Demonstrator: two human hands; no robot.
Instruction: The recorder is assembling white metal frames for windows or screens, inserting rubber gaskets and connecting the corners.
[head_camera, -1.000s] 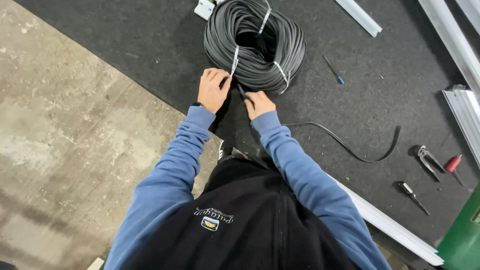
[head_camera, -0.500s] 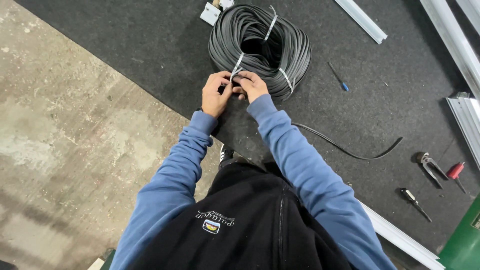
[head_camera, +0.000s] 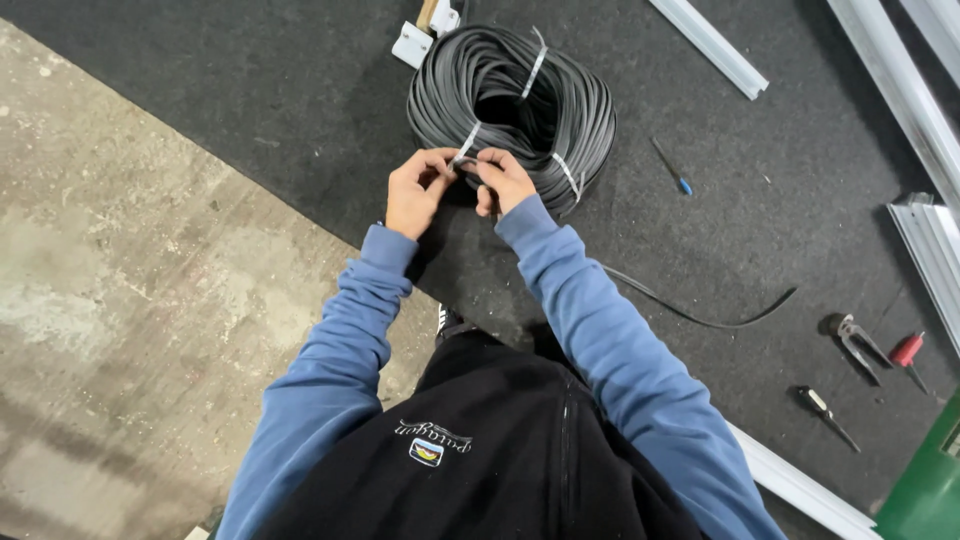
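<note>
Two hands meet at the near edge of the coil of black strip, which lies just ahead of us on the dark mat. Our left hand and right hand are both closed, pinching one pale tie that binds the coil; we stand equally near. A loose strip end trails off rightward. Further right lie pliers and a red-handled tool. No containers show.

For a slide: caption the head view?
Both hands, left hand and right hand, pinch a white tie on a black coil.
</note>
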